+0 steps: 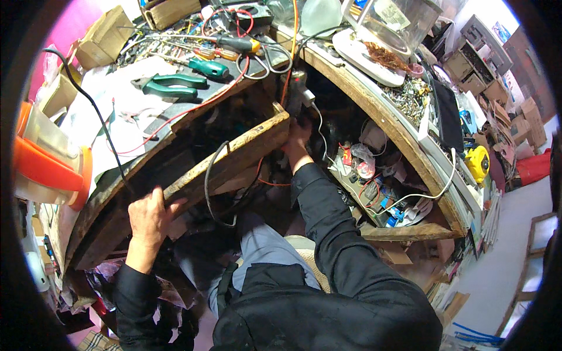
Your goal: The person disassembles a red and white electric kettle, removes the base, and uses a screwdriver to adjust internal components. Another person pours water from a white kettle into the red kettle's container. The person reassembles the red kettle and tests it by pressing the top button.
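Note:
A worn wooden drawer (234, 151) sticks out at a slant from under the workbench, its long front board towards me. At its left end my left hand (147, 219) is closed over the board's top edge, thumb on the near side. My right hand (298, 140) reaches into the shadow by the board's right end; its fingers are mostly hidden, so their grip does not show. A loop of black cable (209, 184) hangs over the front board. Close above the right hand is a white plug (305, 96) with a white cable.
Green-handled pliers (172, 85), a green screwdriver (209, 68) and small scattered parts lie on the bench. An orange-and-clear container (50, 169) stands at the left edge. On the right are an open compartment of cluttered electronics (374, 187) and a yellow tape measure (477, 164).

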`<state>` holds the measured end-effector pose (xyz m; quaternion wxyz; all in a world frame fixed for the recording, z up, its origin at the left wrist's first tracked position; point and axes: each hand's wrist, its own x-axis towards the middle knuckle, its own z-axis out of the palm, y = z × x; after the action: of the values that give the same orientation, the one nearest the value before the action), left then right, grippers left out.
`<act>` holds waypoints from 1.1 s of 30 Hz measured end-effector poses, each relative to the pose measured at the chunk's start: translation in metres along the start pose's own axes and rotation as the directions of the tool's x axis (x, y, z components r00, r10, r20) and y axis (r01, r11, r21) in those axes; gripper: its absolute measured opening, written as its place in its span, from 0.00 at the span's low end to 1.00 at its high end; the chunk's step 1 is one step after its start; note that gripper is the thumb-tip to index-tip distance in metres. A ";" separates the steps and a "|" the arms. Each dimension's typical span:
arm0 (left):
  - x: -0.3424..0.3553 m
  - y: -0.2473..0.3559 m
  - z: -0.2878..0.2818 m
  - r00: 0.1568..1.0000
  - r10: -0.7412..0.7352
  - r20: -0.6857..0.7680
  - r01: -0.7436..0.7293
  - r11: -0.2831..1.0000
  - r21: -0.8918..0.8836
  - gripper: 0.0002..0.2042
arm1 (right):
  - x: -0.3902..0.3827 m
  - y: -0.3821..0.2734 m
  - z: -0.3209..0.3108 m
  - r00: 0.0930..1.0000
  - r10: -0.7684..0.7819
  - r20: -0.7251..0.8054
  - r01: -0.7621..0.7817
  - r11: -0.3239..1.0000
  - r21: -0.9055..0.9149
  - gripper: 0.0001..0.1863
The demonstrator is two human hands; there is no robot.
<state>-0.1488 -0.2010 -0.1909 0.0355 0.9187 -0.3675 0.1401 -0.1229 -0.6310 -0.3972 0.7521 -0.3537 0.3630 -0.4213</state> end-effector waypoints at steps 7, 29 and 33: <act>0.000 0.000 0.000 1.000 0.006 0.004 -0.006 1.000 0.012 0.25 | -0.005 0.009 -0.002 0.973 -0.203 0.108 0.221 0.954 -0.205 0.25; -0.002 -0.008 -0.003 1.000 0.004 -0.026 -0.006 0.997 -0.073 0.25 | 0.026 0.019 -0.009 0.786 -0.320 0.529 0.580 0.676 -0.454 0.18; -0.003 -0.014 -0.003 0.998 0.057 0.020 -0.051 0.968 -0.247 0.20 | -0.008 -0.024 -0.004 0.769 -0.267 0.580 0.606 0.592 -0.531 0.18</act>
<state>-0.1421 -0.1886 -0.1881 0.1406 0.8986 -0.4074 0.0821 -0.1381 -0.6343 -0.3772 0.4921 -0.7740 0.2110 -0.3379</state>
